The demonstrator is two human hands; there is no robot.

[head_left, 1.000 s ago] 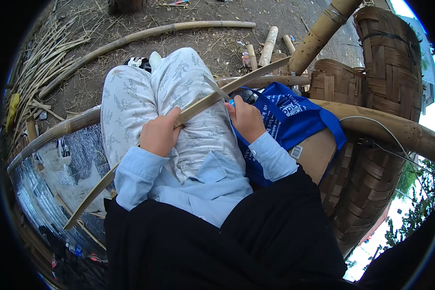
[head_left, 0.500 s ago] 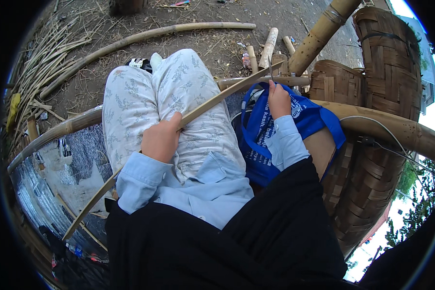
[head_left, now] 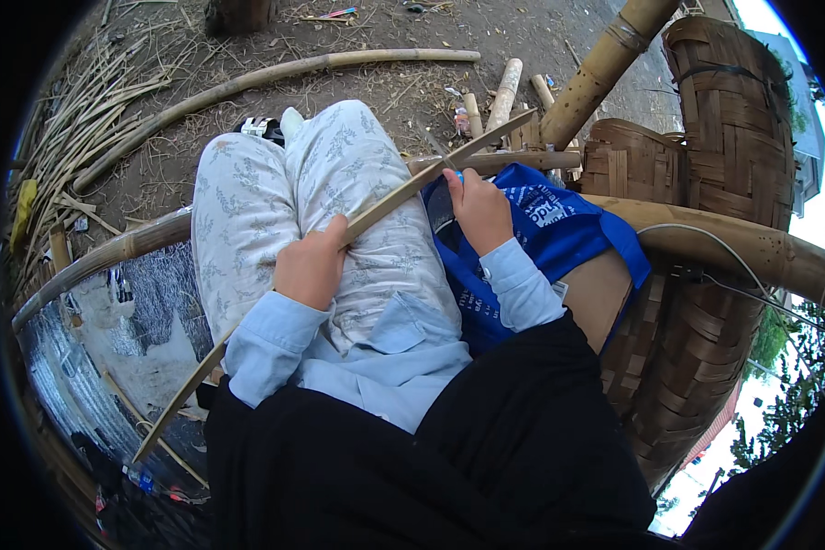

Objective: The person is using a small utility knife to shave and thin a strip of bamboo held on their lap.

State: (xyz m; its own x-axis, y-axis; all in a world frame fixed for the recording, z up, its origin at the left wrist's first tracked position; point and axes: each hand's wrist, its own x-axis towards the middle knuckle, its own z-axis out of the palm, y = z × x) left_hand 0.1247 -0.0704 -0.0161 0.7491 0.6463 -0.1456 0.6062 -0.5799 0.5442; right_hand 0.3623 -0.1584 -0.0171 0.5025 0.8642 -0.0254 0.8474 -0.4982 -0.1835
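A long, flat bamboo strip [head_left: 394, 199] lies slantwise over my lap, its far end up to the right and its near end down to the left past my sleeve. My left hand [head_left: 312, 266] is closed around it near the middle. My right hand [head_left: 482, 211] grips a knife [head_left: 441, 149], whose thin blade crosses the strip's far half; a bit of blue shows at the grip. Whether the blade touches the strip I cannot tell. Below my right hand, a blue bag [head_left: 559, 215] with white print rests against my right side.
Woven bamboo baskets [head_left: 729, 119] stand at the right, beside a thick bamboo pole [head_left: 605, 73]. Short bamboo pieces [head_left: 504, 94] and a long curved pole [head_left: 275, 66] lie on the ground ahead. Thin bamboo strips [head_left: 110, 119] are heaped at the far left. A cable [head_left: 733, 243] hangs at the right.
My right hand has moved left along the bamboo strip, bringing the knife from near its far end closer to my left hand. The left hand has hardly moved.
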